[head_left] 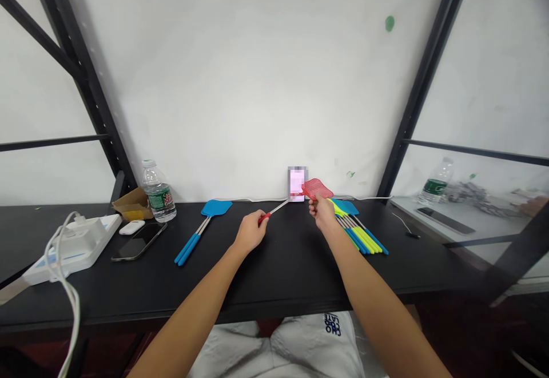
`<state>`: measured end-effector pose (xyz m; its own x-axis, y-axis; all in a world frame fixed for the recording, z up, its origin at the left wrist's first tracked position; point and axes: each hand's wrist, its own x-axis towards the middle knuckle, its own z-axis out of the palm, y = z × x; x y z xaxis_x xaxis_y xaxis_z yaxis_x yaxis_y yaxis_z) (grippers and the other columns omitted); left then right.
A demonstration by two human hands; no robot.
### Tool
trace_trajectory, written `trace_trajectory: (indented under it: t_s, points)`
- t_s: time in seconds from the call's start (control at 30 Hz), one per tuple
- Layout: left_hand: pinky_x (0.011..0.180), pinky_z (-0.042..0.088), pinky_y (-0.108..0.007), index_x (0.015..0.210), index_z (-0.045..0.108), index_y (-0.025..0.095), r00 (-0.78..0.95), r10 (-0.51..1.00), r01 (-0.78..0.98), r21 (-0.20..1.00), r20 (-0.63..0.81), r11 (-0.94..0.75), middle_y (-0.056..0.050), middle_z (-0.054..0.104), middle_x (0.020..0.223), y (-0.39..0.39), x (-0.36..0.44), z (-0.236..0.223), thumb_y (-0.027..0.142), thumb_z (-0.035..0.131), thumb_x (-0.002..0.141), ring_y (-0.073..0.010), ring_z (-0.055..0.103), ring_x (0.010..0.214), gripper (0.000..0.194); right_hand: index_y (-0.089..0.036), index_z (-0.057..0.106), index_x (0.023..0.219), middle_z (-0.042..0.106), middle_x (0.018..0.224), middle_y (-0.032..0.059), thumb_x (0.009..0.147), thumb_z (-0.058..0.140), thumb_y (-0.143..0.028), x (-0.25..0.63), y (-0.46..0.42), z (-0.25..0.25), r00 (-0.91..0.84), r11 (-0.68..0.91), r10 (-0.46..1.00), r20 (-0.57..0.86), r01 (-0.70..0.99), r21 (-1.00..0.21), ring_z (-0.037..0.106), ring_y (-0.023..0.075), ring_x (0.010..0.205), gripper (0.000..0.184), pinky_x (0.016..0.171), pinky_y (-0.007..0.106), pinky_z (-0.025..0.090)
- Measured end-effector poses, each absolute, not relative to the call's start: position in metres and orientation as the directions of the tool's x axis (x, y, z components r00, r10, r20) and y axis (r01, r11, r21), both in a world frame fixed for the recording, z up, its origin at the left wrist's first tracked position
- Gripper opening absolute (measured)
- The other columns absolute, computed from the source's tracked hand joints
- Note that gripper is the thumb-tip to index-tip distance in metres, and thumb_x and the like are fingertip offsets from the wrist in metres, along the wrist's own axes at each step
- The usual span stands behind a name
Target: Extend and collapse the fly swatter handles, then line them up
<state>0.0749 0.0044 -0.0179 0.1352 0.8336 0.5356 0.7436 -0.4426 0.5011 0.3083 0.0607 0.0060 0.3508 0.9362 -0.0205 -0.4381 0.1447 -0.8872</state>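
Note:
Between my two hands, above the black table, is a red fly swatter [317, 188] with a mesh head and a thin metal shaft. My left hand [251, 231] is closed around its red handle. The fingers of my right hand [322, 212] pinch the lower edge of the mesh head. Just right of that hand lies a row of several fly swatters [362, 239] with blue and yellow-green handles, their heads partly hidden behind my hand. Left of my left hand, blue fly swatters [217, 207] lie together, handles toward me.
A phone with a lit screen [297, 183] leans on the wall. At left are a water bottle [159, 192], a cardboard box [132, 203], a dark phone [139, 242], a white case [131, 227] and a power strip [77, 243] with cables. Black metal posts [422, 80] rise at both sides.

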Motion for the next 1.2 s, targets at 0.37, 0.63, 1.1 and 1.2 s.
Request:
trace_trajectory:
  t_s: [0.37,0.63,1.1,1.2]
  points:
    - [0.064,0.039,-0.025,0.086,0.064,0.020,0.150,0.837,0.751,0.490,0.527,-0.443,-0.002,0.065,0.076,0.0024,0.0754,-0.0155,0.031,0.047,0.088,-0.0145,0.056,0.070,0.020,-0.020,0.043,0.069,0.053,0.053,-0.0034,0.082,0.060,-0.035,0.3063,0.0614,0.0022,0.288,0.163,0.957,0.044,-0.404,-0.900,0.041,0.0061,0.037,0.026,0.033,0.018,0.028]
    - [0.063,0.038,-0.024,0.088,0.064,0.020,0.154,0.840,0.742,0.500,0.521,-0.446,-0.002,0.065,0.076,0.0038,0.0744,-0.0177,0.033,0.047,0.088,-0.0140,0.056,0.069,0.021,-0.019,0.045,0.067,0.050,0.052,-0.0030,0.080,0.064,-0.041,0.3008,0.0556,0.0026,0.271,0.263,0.946,0.176,-0.332,-0.906,0.040,0.0053,0.038,0.031,0.033,0.016,0.025]
    - [0.060,0.036,-0.024,0.103,0.065,0.023,0.209,0.875,0.724,0.532,0.438,-0.439,0.002,0.059,0.064,-0.0024,0.0779,-0.0135,0.044,0.046,0.087,-0.0135,0.053,0.062,0.033,-0.018,0.046,0.065,0.051,0.051,-0.0027,0.080,0.063,-0.037,0.2993,0.0589,-0.0012,0.229,0.235,0.959,0.168,-0.305,-0.923,0.040,0.0051,0.037,0.030,0.032,0.016,0.024]
    - [0.059,0.035,-0.023,0.096,0.065,0.022,0.258,0.861,0.712,0.515,0.439,-0.477,0.002,0.058,0.066,-0.0027,0.0777,-0.0139,0.041,0.042,0.089,-0.0130,0.052,0.062,0.031,-0.018,0.045,0.065,0.051,0.051,-0.0028,0.079,0.065,-0.039,0.2982,0.0588,-0.0017,0.224,0.221,0.962,0.156,-0.306,-0.926,0.040,0.0052,0.037,0.032,0.031,0.016,0.025]
